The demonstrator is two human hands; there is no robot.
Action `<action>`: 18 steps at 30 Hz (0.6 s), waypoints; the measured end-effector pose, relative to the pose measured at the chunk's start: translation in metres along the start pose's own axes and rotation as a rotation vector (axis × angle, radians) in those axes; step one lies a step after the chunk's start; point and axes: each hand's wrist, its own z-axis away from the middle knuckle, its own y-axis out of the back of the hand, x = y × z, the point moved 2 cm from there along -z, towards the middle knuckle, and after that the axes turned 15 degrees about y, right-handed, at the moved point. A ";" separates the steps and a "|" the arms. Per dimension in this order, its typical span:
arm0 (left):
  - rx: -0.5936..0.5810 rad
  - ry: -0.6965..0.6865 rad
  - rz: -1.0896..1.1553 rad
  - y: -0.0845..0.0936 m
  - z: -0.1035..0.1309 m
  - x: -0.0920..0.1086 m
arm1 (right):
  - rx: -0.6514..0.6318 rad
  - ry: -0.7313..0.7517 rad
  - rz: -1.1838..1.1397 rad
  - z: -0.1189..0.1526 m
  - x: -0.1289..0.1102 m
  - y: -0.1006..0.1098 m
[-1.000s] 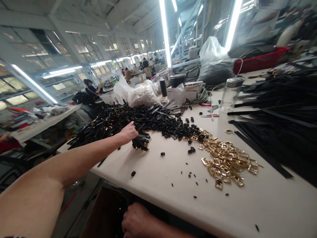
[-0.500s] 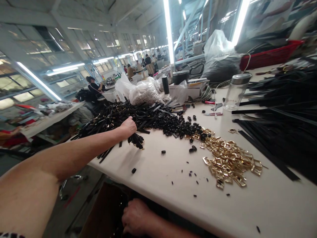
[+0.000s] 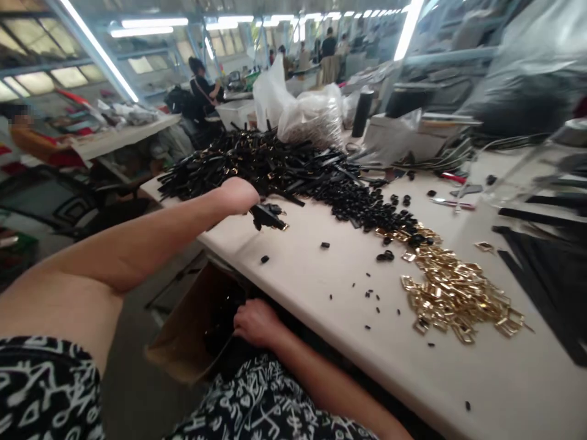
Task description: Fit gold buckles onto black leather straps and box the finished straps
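My left hand (image 3: 238, 195) is closed over the table, with a bunch of black straps (image 3: 268, 217) sticking out below it; gold glints show at their ends. Behind it spreads a big heap of black straps (image 3: 220, 165) with gold-coloured fittings. Below the table edge, my right hand (image 3: 257, 321) has its fingers curled at the rim of an open cardboard box (image 3: 178, 351). Dark pieces with small glints lie inside the box. The fingertips of both hands are partly hidden.
Small black loops (image 3: 371, 205) and a pile of gold rectangular buckles (image 3: 458, 287) lie along the table (image 3: 367, 379). Long black strips (image 3: 545, 269) and a clear jar are on the right. A filled plastic bag (image 3: 314, 116) stands behind the heap. Other people sit further back.
My view has tilted down and turned left, bringing more of the box and my patterned clothing into sight. My left hand still holds the straps; my right hand stays at the box.
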 end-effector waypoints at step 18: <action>-0.984 0.420 0.438 -0.242 0.236 -0.060 | -0.086 -0.012 -0.080 -0.006 -0.002 0.003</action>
